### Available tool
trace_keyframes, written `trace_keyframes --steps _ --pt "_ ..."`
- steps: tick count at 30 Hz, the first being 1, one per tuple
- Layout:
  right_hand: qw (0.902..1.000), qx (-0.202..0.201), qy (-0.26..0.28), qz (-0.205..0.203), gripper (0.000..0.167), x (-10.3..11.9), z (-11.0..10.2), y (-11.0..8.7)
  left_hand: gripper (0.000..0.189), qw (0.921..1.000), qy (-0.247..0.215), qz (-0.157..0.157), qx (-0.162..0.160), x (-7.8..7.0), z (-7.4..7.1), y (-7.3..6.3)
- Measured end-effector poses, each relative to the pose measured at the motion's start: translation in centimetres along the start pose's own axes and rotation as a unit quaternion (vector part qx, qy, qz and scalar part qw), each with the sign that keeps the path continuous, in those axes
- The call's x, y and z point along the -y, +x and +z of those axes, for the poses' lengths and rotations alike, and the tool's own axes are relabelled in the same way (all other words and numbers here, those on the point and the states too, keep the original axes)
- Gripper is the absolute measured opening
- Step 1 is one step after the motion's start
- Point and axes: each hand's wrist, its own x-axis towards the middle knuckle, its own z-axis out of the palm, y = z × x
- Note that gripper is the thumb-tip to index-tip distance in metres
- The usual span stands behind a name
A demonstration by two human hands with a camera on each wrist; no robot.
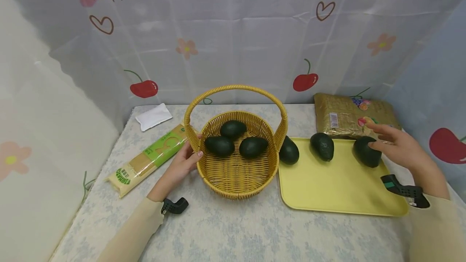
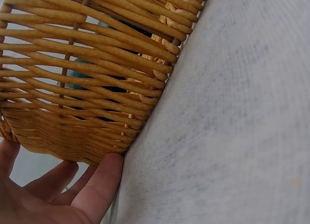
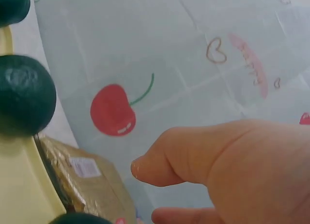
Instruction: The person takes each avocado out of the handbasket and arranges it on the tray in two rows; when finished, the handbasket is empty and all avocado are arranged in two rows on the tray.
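A yellow wicker basket (image 1: pixel 236 181) with a tall arched handle stands mid-table, holding three dark green avocados, one of them the right-hand avocado (image 1: pixel 253 147). My left hand (image 1: pixel 183 161) holds the basket at its left side by the handle's foot, thumb at the rim and fingers against the outer weave (image 2: pixel 87 108). On a yellow tray (image 1: pixel 327 189) lie three more avocados: a left one (image 1: pixel 289 151) partly behind the basket, a middle one (image 1: pixel 322 147) and a right one (image 1: pixel 367 151). Close over the right one is my right hand (image 1: pixel 404 146), fingers extended and nothing gripped.
Left of the basket lies a noodle packet (image 1: pixel 145 161) with a green band. A small white packet (image 1: pixel 153 117) sits at the back left. Behind the tray rests a gold foil package (image 1: pixel 342 112). A printed curtain (image 1: pixel 233 31) hangs along the table's back edge.
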Motion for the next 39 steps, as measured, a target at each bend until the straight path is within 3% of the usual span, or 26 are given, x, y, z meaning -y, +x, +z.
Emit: trace_keyframes --steps 9,15,21,27,32,39 --pt "0.9963 -0.012 -0.016 -0.083 0.058 4.4 1.5 -0.1 0.063 1.0000 -0.009 0.001 0.000 0.0 -0.3 0.0" --pt "0.9849 -0.017 -0.032 -0.169 0.052 8.3 2.8 -0.9 0.063 1.0000 -0.007 0.004 0.006 -0.1 -0.4 -0.1" --pt "0.9724 0.035 -0.022 -0.230 0.048 13.7 4.7 -1.7 0.063 0.9999 0.006 0.009 0.006 -0.1 -0.2 -0.2" --pt "0.9575 0.090 -0.002 -0.274 0.046 18.4 7.9 -0.8 0.063 0.9997 0.020 0.014 0.003 0.0 -0.3 -0.4" --pt "0.9534 0.109 0.003 -0.281 0.049 21.1 11.1 0.9 0.063 0.9997 0.020 0.011 -0.001 0.0 -0.2 -0.3" --pt "0.9706 0.106 -0.039 -0.213 0.063 23.4 14.6 3.2 0.063 0.9999 0.012 0.006 0.003 0.2 -0.1 -0.2"
